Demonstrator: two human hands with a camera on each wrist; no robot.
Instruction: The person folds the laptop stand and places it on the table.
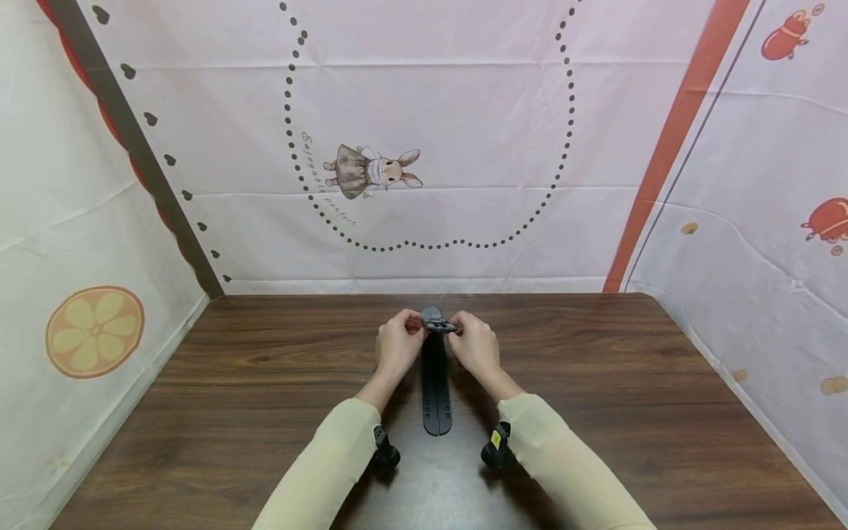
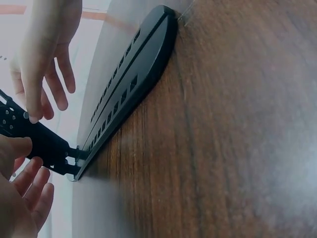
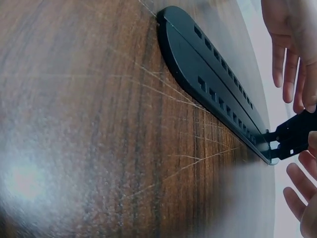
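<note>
A black folding stand has a long flat base [image 1: 436, 397] with a rounded end and two rows of small rectangular slots. The base lies on the table, pointing towards me. From its far end, a short hinged plate [image 2: 44, 144] rises on two narrow arms. My left hand [image 1: 395, 342] pinches the left side of this plate; in the left wrist view its thumb lies on the plate. Opposite it, my right hand [image 1: 475, 344] pinches the right side. The right wrist view shows the slotted base [image 3: 190, 69] and only part of the plate.
The brown wooden table [image 1: 278, 412] extends to both sides of the stand. A white printed cloth [image 1: 464, 147] hangs behind and beside it. Black wrist cameras [image 1: 495, 447] sit under both cuffs, close above the tabletop.
</note>
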